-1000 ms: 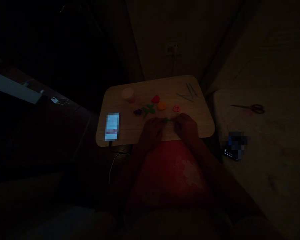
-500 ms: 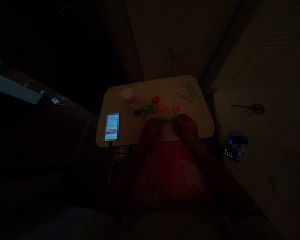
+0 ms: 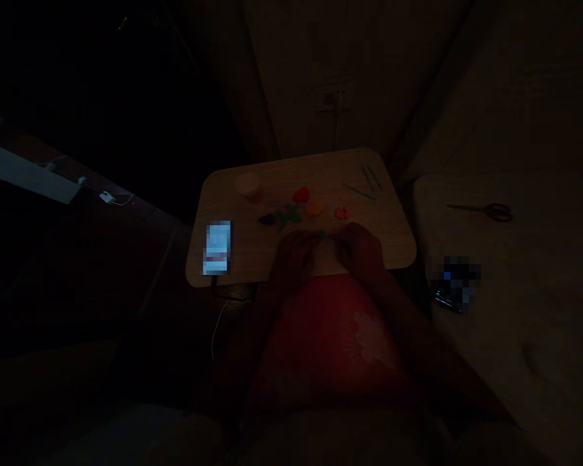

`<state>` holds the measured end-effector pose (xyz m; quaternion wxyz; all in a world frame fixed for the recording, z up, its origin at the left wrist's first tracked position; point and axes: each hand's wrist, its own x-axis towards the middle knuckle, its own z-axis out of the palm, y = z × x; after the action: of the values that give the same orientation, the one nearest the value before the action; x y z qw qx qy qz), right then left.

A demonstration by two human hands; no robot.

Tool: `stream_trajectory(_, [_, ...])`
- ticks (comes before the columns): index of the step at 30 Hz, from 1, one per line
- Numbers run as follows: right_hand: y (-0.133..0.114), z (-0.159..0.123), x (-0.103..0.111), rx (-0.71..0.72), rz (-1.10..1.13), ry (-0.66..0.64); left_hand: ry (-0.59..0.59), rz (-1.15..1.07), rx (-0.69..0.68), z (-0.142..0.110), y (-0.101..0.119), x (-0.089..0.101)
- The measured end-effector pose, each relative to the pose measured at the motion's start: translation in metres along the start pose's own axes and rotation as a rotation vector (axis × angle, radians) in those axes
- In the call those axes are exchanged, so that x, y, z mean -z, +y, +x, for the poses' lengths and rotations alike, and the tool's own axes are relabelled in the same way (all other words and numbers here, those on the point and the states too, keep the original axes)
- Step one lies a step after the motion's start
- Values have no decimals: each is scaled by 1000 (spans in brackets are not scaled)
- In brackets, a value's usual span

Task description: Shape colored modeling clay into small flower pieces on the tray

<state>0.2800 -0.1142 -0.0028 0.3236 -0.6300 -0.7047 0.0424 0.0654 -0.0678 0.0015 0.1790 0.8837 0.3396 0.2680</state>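
Dimly, a green piece (image 3: 322,234) shows between the left hand (image 3: 294,254) and the right hand (image 3: 362,248), over the table (image 3: 252,259). Both hands' fingers curl, but whether either pinches it cannot be told. A red piece (image 3: 301,194) lies beyond.

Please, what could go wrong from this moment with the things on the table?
In dim light, the small green piece between the left hand and right hand might be pinched badly. The right hand is close to the pink piece and could squash it. A black cable hangs at the table edge; if snagged, it might pull the lit device.
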Motion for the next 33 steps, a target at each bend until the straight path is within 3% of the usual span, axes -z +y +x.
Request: stream_trajectory(33, [-4, 4, 1, 91, -10, -54, 10, 37, 39, -3, 1, 1])
